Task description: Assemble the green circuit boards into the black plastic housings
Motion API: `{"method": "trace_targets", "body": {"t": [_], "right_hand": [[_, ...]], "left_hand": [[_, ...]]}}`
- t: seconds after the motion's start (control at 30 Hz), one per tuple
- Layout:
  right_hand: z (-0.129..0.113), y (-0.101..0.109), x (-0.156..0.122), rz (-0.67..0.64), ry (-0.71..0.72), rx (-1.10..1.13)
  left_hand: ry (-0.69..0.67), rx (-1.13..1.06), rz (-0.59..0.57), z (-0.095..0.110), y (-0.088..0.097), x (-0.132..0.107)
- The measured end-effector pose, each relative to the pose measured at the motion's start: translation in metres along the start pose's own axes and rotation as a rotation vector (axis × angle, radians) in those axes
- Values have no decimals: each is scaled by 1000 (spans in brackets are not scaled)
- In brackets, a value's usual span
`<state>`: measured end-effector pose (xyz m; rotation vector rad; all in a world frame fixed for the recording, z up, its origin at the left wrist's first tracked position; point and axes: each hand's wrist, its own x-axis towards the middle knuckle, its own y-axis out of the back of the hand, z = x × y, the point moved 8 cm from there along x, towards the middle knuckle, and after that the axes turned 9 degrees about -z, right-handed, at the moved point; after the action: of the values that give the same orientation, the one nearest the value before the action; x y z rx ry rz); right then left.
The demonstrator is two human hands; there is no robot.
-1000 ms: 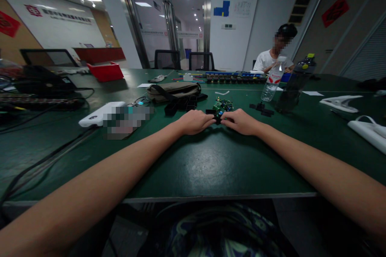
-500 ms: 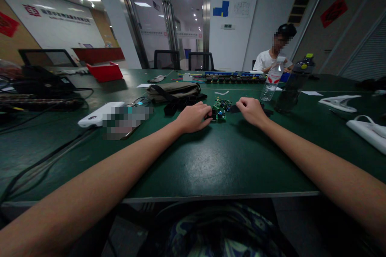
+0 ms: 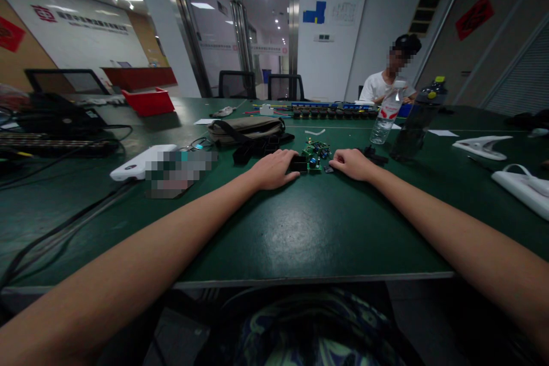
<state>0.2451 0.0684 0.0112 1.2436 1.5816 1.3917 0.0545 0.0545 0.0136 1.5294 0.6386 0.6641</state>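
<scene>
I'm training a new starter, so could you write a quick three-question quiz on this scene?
1. True or false: the circuit boards lie between the left hand and the right hand.
2. Which hand grips the box-shaped black piece?
A) left
B) right
C) neither
3. Fill in: the open bin at the left of the view is coloured ____.

Key: 1 true; 2 A; 3 red.

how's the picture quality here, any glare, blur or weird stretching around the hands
Head view: dim overall, with a pale glare patch on the green table in front of the hands; head view: wide-angle stretch makes both forearms swell toward the lower corners; head view: fine detail on the circuit boards is too small and soft to read.
</scene>
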Motion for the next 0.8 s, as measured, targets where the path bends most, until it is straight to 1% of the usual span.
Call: {"method": "trace_targets", "body": {"t": [0.23,0.33,0.43,0.5,0.6,0.67,0.7,0.8], "right_hand": [[2,-3,0,8,9,-17],[-3,-1,-2,22,42,16],[-11,5,-4,73,84,62],[-20,9,-7,120,145,93],[-40,12,-13,177,330,129],[-52,7,-16,148,451,146],[-56,3,-16,115,485,149],[-58,-5,-13,49,485,146]], "left_hand": [[31,-25,-16,-1,2,-2],[1,-35,5,1,4,-3],[-47,-42,15,6,5,-3],[-78,-47,12,9,6,-4],[-124,-72,1,13,5,-4],[-149,-81,-5,15,5,-4],[-158,-78,-6,16,5,-4],[-178,-60,-18,17,4,-4]]}}
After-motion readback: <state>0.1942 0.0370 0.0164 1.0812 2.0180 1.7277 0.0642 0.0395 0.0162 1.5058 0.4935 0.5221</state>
